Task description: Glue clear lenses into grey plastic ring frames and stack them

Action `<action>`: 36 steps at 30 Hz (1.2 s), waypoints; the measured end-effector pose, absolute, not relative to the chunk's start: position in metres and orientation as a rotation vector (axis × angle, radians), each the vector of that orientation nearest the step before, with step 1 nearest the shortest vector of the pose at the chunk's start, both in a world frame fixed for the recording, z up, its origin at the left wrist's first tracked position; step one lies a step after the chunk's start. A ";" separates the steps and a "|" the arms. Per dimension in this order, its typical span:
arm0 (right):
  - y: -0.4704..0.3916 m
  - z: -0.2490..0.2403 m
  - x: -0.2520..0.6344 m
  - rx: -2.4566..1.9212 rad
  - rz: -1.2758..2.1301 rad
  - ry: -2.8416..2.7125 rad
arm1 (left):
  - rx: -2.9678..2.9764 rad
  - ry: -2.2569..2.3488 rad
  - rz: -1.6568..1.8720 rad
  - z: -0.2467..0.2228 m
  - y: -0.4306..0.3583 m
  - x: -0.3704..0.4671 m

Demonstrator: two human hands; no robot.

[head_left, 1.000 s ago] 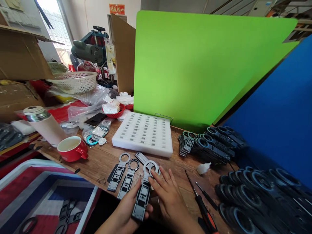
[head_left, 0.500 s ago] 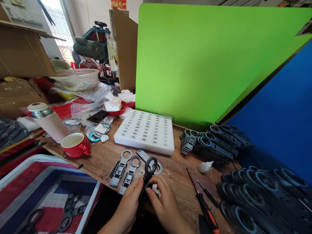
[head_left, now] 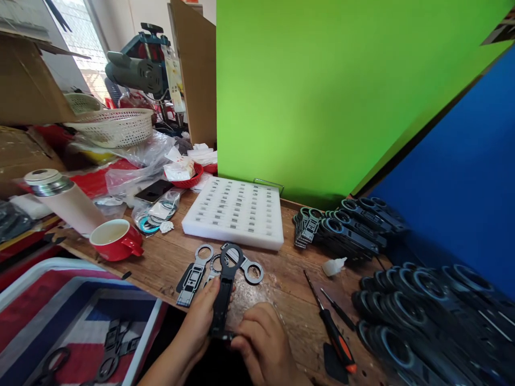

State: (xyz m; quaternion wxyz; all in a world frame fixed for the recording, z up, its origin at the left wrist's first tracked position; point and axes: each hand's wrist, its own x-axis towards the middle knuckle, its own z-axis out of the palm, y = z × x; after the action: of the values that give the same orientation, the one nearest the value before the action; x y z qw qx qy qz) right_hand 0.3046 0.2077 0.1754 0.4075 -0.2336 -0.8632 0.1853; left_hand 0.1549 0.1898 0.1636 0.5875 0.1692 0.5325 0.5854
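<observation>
My left hand (head_left: 205, 311) is closed around a black ring-ended part (head_left: 222, 300), a flat long body with an open ring at its top, held upright and tilted a little. At its lower end, the curled fingers of my right hand (head_left: 263, 340) pinch a small dark bit that sticks out sideways; its kind is hard to make out. Behind the held part, on the wooden bench, lie a grey ring-ended plate (head_left: 195, 276), another plate partly hidden by it, and a third plate (head_left: 253, 272) lying slanted with its ring to the right.
Beyond the plates is a white foam block (head_left: 233, 214) with rows of small metal pieces. Stacked black ring-ended parts (head_left: 402, 316) line the right side, near a screwdriver (head_left: 336, 335), a thinner driver (head_left: 338, 309) and a small white bottle (head_left: 333, 266). A red mug (head_left: 116, 241) and lined bin (head_left: 80, 268) stand left.
My right hand has moved down from beside the part's middle to its lower end. The part stands more upright, its inner side now facing me. The whole view has shifted slightly.
</observation>
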 end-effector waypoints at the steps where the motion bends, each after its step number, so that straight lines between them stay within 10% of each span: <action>1: 0.209 0.174 0.304 -0.668 0.472 -2.137 | 0.447 1.197 1.304 0.165 0.187 0.159; 23: 0.314 0.139 0.309 -1.548 0.458 -2.307 | 0.846 1.412 1.144 0.123 0.186 0.144; 30: 0.267 0.140 0.356 -1.200 0.448 -1.801 | 1.185 1.481 1.114 0.143 0.202 0.172; 36: 0.230 0.149 0.333 -0.613 0.379 -2.372 | 0.236 0.831 1.200 0.156 0.181 0.196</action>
State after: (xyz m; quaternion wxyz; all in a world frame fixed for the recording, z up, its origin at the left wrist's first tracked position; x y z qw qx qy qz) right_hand 0.3330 0.2301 0.1492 0.3252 -0.2338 -0.9048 0.1445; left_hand 0.1957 0.1809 0.1565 0.7390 0.1077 0.3785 0.5468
